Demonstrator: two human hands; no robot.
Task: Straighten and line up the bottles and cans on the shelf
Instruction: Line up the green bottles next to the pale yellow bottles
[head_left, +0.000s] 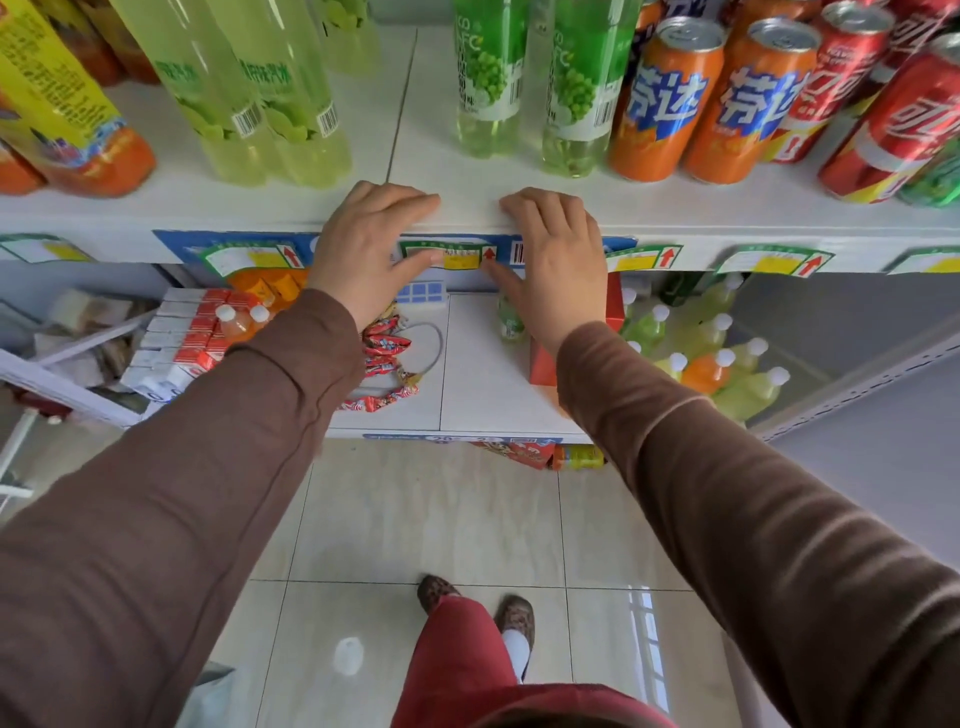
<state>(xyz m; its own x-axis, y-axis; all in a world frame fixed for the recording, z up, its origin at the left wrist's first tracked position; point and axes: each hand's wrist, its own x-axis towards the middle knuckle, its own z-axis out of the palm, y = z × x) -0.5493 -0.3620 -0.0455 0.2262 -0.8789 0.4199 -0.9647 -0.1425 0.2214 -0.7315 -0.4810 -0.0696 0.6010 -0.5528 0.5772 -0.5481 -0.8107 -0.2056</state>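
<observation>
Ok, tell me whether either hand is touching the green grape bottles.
Apart. The head view shows the left hand and right hand on the shelf edge, with bare shelf between them and the green grape bottles.

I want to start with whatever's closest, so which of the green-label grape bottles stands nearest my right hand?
The right-hand green-label grape bottle, standing against the orange cans; its twin stands further left of your right hand.

Shiny metal cans (670, 98) and clear plastic bottles (485, 83) are seen on a smooth white shelf (675, 202).
</observation>
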